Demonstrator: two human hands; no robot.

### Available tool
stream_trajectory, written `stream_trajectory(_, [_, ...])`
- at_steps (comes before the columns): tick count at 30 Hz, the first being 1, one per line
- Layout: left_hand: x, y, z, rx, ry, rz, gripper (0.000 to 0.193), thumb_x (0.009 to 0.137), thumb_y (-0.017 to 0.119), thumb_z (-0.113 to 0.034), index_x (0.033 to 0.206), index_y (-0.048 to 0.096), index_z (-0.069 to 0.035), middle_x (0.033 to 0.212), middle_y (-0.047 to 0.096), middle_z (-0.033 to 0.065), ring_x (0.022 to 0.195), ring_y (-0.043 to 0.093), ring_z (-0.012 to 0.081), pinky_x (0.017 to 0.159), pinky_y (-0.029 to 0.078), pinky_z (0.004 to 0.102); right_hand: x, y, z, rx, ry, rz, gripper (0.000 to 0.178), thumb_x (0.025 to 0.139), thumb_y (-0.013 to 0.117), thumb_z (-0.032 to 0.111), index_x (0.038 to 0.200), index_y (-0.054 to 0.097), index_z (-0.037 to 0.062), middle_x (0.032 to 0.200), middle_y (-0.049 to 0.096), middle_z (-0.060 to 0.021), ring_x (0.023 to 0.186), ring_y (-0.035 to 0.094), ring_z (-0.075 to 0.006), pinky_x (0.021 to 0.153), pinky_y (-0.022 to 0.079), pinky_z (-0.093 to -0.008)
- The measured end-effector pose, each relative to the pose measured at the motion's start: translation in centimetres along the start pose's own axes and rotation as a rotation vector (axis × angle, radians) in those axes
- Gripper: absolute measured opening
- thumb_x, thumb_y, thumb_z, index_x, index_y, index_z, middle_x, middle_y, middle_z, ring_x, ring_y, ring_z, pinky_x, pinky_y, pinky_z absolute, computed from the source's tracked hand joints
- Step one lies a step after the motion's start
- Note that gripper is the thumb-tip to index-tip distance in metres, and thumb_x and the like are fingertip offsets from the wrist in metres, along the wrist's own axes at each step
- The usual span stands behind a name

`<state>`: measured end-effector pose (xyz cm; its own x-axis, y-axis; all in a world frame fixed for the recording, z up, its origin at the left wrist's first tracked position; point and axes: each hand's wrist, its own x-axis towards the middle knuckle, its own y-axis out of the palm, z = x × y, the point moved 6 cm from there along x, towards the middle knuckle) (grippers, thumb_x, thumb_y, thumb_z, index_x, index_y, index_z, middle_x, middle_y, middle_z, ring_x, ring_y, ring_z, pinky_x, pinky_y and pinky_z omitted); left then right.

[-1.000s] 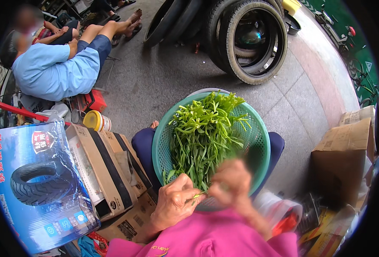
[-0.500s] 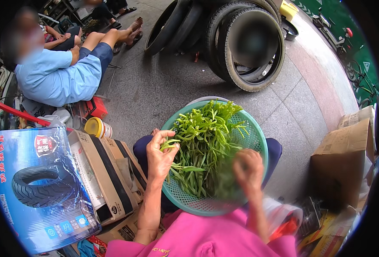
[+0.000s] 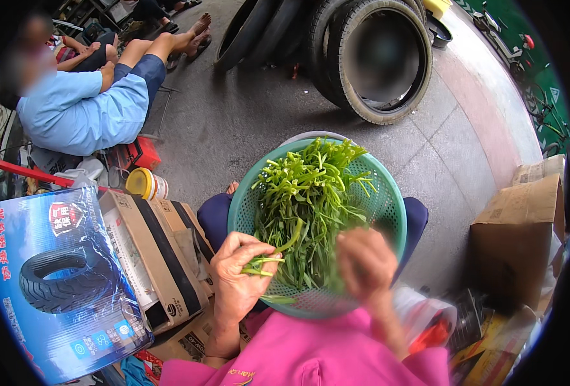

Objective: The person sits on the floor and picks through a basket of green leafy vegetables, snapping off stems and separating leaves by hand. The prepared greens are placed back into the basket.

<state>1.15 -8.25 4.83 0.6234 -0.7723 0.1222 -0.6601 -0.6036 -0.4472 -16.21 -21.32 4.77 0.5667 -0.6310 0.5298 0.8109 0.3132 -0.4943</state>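
Pinching stems (image 3: 291,238), left hand (image 3: 238,276) slants one lengthwise forward-right; grip unclear in right hand (image 3: 366,262).

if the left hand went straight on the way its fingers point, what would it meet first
Probably the leafy greens piled in the green basket, just beyond the stems the left hand holds; its height above the pile is hard to judge.

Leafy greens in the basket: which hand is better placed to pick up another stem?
Probably the right hand: it is near the leafy greens, though blur hides its grip. The left hand already holds stems.
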Motion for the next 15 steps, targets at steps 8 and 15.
stream_trajectory(8, [-2.2, 1.5, -3.4, 0.134, 0.087, 0.323, 0.029, 0.068, 0.074, 0.003, 0.095, 0.071, -0.006, 0.081, 0.064, 0.0055, 0.066, 0.067, 0.0217, 0.057, 0.053, 0.0316, -0.3, 0.5, 3.7, -0.137, -0.276, 0.275, 0.035, 0.063, 0.077, 0.013, 0.098, 0.070, 0.0093, 0.107, 0.065, -0.0047, 0.104, 0.062, -0.0245, 0.106, 0.039, -0.0547])
stream_trajectory(15, [-2.7, 2.1, -3.6, -0.023, 0.087, 0.355, 0.030, 0.069, 0.073, 0.007, 0.097, 0.070, -0.002, 0.079, 0.063, 0.0071, 0.065, 0.065, 0.0191, 0.058, 0.052, 0.0287, -0.7, 0.9, 3.1, 0.058, -0.189, 0.302, 0.025, 0.062, 0.073, 0.006, 0.086, 0.065, 0.0045, 0.083, 0.063, -0.0070, 0.086, 0.063, -0.0245, 0.097, 0.046, -0.0483])
